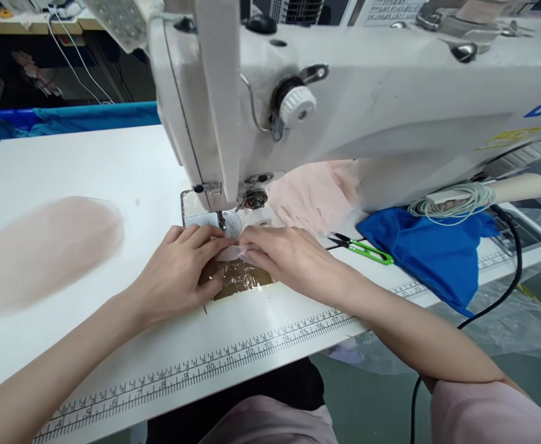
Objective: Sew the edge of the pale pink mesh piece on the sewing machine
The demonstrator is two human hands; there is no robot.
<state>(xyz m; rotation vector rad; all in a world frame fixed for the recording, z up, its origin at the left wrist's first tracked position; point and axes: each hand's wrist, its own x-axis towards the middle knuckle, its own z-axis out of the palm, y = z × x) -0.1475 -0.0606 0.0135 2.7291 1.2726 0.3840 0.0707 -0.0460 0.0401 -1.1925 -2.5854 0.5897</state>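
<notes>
A white sewing machine [344, 105] stands on the white table [89, 166], its needle and presser foot [223, 221] over the metal plate. My left hand [182, 271] and my right hand [289, 259] meet just in front of the needle. Both pinch a small pale sheer fabric piece [233, 251] with curled fingers, holding it flat on the plate. Under the hands lies a patch of shiny brown tape [240, 280].
A stack of sheer pink fabric pieces [43, 250] lies at the left. More pink fabric [311, 194] sits behind the needle. Green thread snips [367, 250], a blue cloth [432, 253], a coiled cord [455, 202] and a black cable [506, 296] are at the right. A ruler [205, 370] runs along the table's front edge.
</notes>
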